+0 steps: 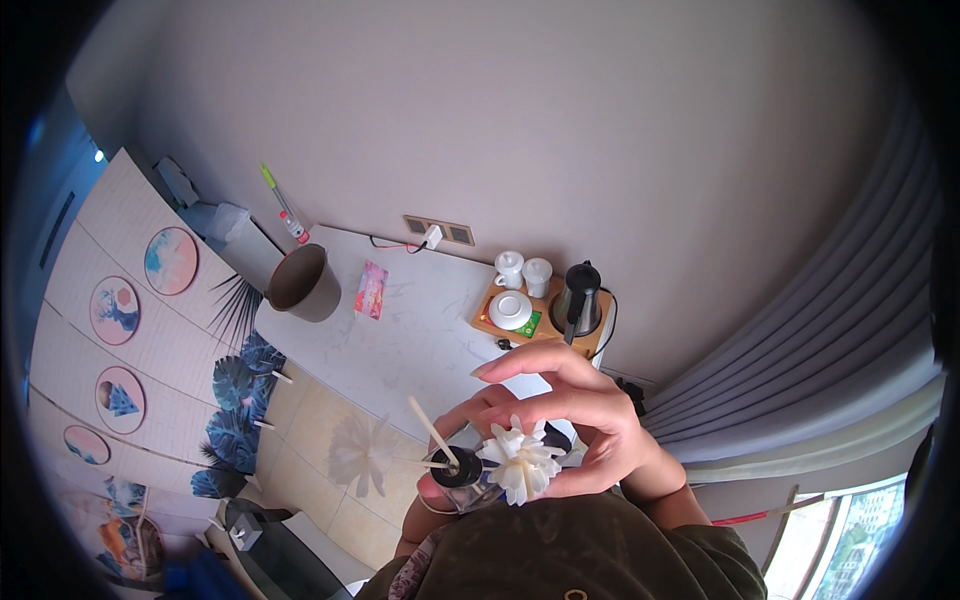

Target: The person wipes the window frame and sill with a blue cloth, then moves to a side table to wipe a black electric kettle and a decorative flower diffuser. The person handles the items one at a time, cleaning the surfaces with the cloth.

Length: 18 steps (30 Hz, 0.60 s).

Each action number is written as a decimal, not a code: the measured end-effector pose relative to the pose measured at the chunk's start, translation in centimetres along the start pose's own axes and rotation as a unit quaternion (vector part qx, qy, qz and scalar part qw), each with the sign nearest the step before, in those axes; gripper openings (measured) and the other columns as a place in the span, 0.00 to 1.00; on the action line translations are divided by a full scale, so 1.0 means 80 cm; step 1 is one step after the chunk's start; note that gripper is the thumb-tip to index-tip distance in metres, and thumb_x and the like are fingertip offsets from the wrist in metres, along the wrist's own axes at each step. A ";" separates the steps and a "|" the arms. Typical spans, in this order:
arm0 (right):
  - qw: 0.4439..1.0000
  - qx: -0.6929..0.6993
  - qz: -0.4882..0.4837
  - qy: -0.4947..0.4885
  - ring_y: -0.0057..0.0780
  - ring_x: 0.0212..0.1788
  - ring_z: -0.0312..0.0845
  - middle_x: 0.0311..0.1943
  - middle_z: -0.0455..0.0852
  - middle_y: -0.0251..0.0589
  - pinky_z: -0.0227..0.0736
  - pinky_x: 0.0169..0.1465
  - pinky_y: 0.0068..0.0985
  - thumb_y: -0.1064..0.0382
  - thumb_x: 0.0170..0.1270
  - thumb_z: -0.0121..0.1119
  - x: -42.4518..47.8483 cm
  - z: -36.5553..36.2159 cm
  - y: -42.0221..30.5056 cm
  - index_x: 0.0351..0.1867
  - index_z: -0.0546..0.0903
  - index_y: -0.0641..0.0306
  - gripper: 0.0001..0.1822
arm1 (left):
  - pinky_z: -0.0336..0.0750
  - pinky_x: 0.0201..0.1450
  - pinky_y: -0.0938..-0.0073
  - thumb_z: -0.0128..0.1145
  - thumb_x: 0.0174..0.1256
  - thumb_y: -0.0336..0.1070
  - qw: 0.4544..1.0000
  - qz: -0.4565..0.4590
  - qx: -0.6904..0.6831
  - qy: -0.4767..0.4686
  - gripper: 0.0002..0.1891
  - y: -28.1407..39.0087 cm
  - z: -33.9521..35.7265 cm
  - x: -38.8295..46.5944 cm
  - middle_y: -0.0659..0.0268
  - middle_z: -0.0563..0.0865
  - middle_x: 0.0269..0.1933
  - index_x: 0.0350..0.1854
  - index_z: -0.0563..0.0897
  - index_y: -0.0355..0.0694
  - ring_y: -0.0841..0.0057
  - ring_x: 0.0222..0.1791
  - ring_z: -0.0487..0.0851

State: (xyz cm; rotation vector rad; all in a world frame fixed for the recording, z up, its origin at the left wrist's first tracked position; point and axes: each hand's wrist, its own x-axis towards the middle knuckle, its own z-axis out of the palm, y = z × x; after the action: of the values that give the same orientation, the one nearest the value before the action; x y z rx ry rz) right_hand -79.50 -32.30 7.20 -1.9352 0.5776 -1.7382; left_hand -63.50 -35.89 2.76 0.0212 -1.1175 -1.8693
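My left hand [457, 420] is wrapped around a small clear glass diffuser bottle [472, 493] with a black collar [456, 466], close in front of my body. A pale reed stick [433, 431] stands up out of its mouth, and a white artificial flower [362, 454] on a stick leans out to the left. My right hand [581, 420] is curled at the bottle's right side, behind a second white flower [521, 459], its fingertips at the petals; the grip is partly hidden by the flower.
Beyond my hands stands a white table [420, 315] with a brown bin [305, 285], a pink card [371, 289], and a wooden tray [486, 321] holding white lidded cups [537, 277], an upturned white cup [510, 309] and a kettle [581, 300]. A curtain [810, 322] hangs at right.
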 end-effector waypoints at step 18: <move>0.995 0.030 -0.093 0.020 0.42 0.53 0.76 0.56 0.76 0.57 0.72 0.54 0.34 0.71 0.53 0.67 0.003 -0.009 0.009 0.47 0.81 0.69 0.18 | 0.73 0.55 0.64 0.67 0.60 0.54 0.998 0.040 -0.032 -0.047 0.23 -0.019 0.003 0.011 0.57 0.81 0.49 0.41 0.81 0.37 0.68 0.50 0.80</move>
State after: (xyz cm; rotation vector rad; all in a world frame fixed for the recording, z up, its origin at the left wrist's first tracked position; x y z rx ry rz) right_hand -80.21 -33.03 7.01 -1.9684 0.3640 -1.8886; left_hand -65.11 -36.11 2.18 -0.1467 -1.1042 -1.8498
